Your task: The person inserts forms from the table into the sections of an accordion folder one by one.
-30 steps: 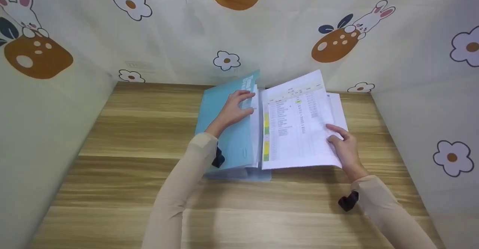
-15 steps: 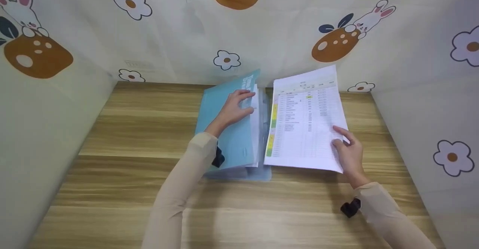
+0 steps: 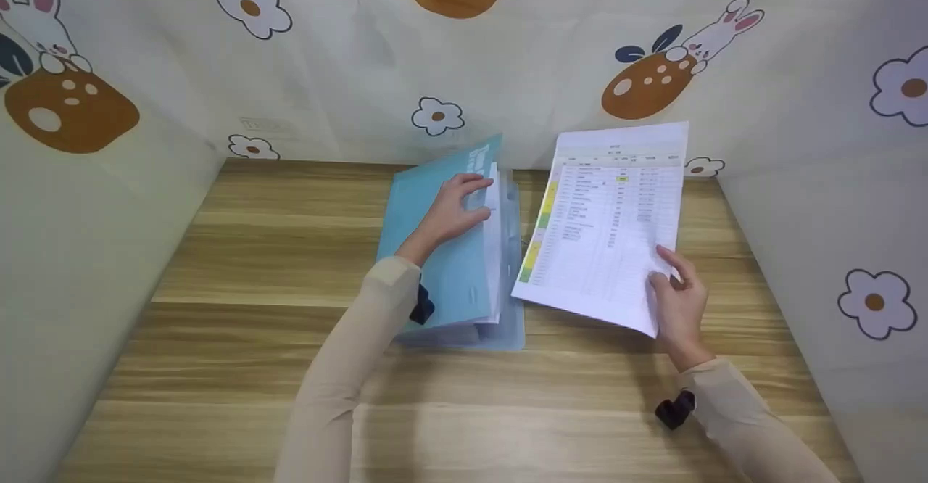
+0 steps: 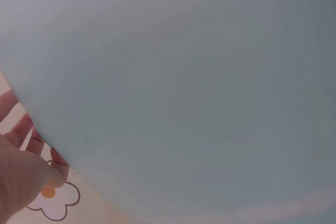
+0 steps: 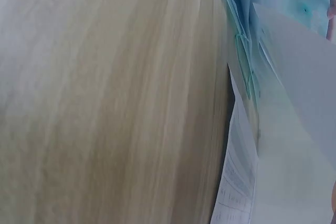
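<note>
A blue folder point(image 3: 449, 258) stands partly raised on the wooden table, its pages and clear pockets showing along the right side. My left hand point(image 3: 458, 211) grips the cover's right edge; in the left wrist view the cover fills most of the picture, with the fingers point(image 4: 37, 140) at its border. To the right, a printed sheet of paper point(image 3: 605, 215) with a table and a coloured strip is held up at a tilt. Pinching its lower right edge between thumb and fingers is my right hand point(image 3: 680, 302).
Wood-grain tabletop point(image 3: 239, 352) surrounds the folder. A white curtain point(image 3: 333, 55) with rabbit and flower prints encloses the back and sides. In the right wrist view, another printed sheet point(image 5: 236, 177) lies on the table below the held one.
My right hand has drawn the printed sheet rightward, away from the folder, and the sheet has turned clockwise. The left hand has kept its place on the cover.
</note>
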Demonstrator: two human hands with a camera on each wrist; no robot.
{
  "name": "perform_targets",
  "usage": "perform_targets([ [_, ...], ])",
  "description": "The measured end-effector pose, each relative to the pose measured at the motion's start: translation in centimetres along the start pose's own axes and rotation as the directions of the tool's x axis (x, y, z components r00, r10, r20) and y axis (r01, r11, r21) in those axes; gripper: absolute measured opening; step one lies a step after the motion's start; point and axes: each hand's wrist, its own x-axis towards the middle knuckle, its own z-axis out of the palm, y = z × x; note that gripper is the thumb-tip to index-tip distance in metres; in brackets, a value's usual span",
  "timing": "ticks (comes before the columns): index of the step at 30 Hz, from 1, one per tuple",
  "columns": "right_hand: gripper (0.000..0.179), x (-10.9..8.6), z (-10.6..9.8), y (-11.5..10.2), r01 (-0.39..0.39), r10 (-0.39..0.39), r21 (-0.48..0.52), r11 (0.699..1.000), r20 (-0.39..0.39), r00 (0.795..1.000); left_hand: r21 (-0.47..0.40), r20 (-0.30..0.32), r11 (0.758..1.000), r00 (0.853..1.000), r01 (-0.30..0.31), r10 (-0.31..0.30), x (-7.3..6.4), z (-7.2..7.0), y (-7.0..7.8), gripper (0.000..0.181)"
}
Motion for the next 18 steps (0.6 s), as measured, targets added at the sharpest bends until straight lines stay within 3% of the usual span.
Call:
perform_targets([
  [6, 0.035, 0.1, 0.2, 0.0, 0.052, -0.050, 0.039, 0.998, -0.053, 0.997, -0.008, -0.006, 1.000, 1.000, 0.029, -0.029, -0.1, 0.0, 0.1, 0.050],
  [12, 0.036, -0.1, 0.5, 0.5, 0.058, -0.055, 0.064, 0.996, -0.046, 0.997, -0.015, -0.008, 0.998, 0.998, 0.061, -0.061, -0.1, 0.1, 0.1, 0.050],
  [18, 0.037, -0.7, 0.9, 1.1, 0.076, -0.073, 0.084, 0.994, -0.038, 0.997, -0.010, -0.008, 0.999, 0.999, 0.051, -0.051, -0.2, 0.1, 0.0, 0.050],
])
